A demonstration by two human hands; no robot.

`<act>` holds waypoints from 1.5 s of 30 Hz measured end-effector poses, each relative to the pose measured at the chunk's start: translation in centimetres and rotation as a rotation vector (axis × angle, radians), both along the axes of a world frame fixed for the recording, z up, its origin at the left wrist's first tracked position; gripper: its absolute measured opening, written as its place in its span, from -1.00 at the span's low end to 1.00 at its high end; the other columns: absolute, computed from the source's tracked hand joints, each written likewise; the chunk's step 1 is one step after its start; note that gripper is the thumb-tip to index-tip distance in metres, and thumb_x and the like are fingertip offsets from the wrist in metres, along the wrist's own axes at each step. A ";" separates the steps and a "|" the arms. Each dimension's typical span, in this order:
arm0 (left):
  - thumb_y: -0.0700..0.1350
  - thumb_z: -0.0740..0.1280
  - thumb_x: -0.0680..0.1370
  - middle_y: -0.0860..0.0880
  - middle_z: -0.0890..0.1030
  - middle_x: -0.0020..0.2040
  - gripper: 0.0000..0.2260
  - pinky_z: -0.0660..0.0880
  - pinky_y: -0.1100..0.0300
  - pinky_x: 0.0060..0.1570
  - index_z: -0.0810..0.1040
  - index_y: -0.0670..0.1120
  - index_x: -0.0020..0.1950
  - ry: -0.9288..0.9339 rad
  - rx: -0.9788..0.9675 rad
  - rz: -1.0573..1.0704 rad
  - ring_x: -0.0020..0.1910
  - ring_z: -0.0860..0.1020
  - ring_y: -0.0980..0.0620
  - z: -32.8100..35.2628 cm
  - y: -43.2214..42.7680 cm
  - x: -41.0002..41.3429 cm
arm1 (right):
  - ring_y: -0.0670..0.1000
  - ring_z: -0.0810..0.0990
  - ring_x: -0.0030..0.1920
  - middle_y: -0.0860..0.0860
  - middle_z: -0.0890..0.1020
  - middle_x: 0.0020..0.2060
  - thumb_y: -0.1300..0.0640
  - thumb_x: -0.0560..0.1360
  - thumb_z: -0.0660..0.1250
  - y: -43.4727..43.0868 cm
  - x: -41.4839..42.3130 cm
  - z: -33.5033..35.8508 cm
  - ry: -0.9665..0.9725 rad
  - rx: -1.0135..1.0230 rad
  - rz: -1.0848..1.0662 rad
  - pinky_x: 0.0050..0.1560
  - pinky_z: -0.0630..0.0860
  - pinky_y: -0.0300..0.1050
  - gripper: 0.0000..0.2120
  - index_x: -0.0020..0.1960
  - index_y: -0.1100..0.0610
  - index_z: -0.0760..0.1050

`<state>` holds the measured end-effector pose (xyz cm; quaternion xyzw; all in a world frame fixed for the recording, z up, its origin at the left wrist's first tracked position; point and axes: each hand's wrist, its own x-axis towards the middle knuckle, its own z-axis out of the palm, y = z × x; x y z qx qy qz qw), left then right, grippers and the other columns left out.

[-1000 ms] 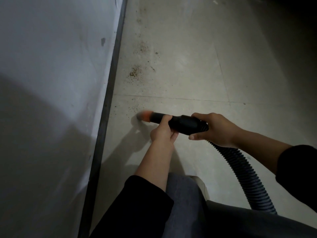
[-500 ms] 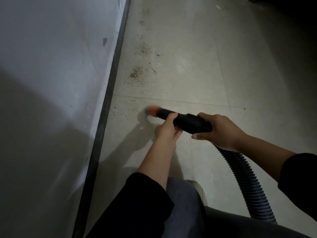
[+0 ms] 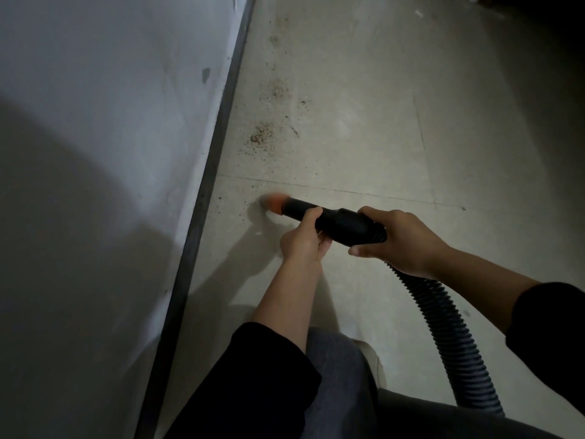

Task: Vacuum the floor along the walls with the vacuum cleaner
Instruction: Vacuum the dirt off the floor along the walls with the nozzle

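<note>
A: How does the left grip (image 3: pixel 302 243) stand?
B: Its fingers are curled round the black nozzle tube (image 3: pixel 332 221) of the vacuum cleaner, toward the front part.
A: And the right grip (image 3: pixel 403 240)?
B: It clasps the same tube further back, where the ribbed hose (image 3: pixel 449 340) joins it. From there the hose runs down to the lower right edge.
A: Where is the working end?
B: The orange tip (image 3: pixel 276 202) is low at the floor (image 3: pixel 395 128), near the dark skirting strip (image 3: pixel 204 213) under the white wall (image 3: pixel 95 106). The tip is blurred, so one cannot tell if it touches the tile.
A: What lies around it?
B: Small dark specks lie just beside the tip. Further along the wall, beyond a tile joint, lies a brown patch of crumbs (image 3: pixel 261 136), apart from the tip. The person's forearms are bare below black sleeves, and a grey trouser knee (image 3: pixel 338 369) shows at the bottom.
</note>
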<state>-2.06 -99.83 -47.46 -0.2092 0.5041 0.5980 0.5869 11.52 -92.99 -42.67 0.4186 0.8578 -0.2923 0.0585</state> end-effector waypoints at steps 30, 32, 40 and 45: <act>-0.17 0.43 0.51 -0.20 0.62 0.13 -0.71 0.59 0.20 -0.05 0.47 -0.20 0.16 -0.026 -0.074 0.151 -0.06 0.61 -0.03 1.3 -3.4 -1.1 | 0.02 0.56 -0.25 0.01 0.62 -0.23 -0.12 0.39 0.49 -1.3 -2.3 0.0 -0.012 -0.019 0.137 -0.15 0.55 0.06 -0.61 0.12 0.00 0.48; -0.18 0.43 0.51 -0.20 0.61 0.13 -0.75 0.58 0.18 -0.02 0.45 -0.19 0.12 -0.026 -0.085 0.163 -0.04 0.60 -0.04 1.4 -3.7 -1.4 | 0.02 0.55 -0.26 0.01 0.60 -0.25 -0.11 0.39 0.49 -1.4 -2.7 0.0 -0.006 -0.020 0.145 -0.15 0.53 0.06 -0.61 0.12 0.01 0.48; -0.18 0.42 0.51 -0.20 0.60 0.13 -0.77 0.58 0.15 0.06 0.44 -0.17 0.09 -0.024 -0.097 0.197 -0.04 0.59 -0.04 1.4 -4.1 -2.7 | -0.01 0.52 -0.28 -0.01 0.57 -0.28 -0.12 0.40 0.48 -1.5 -4.2 -0.3 0.003 -0.020 0.193 -0.20 0.49 -0.01 -0.63 0.10 0.00 0.48; -0.17 0.42 0.51 -0.21 0.59 0.17 -0.69 0.57 0.14 0.06 0.45 -0.19 0.20 -0.021 -0.089 0.221 0.00 0.58 -0.06 1.1 -4.3 -3.6 | 0.00 0.51 -0.28 0.00 0.57 -0.29 -0.10 0.40 0.49 -1.5 -5.3 -0.5 0.031 -0.027 0.218 -0.21 0.46 -0.04 -0.63 0.09 0.03 0.48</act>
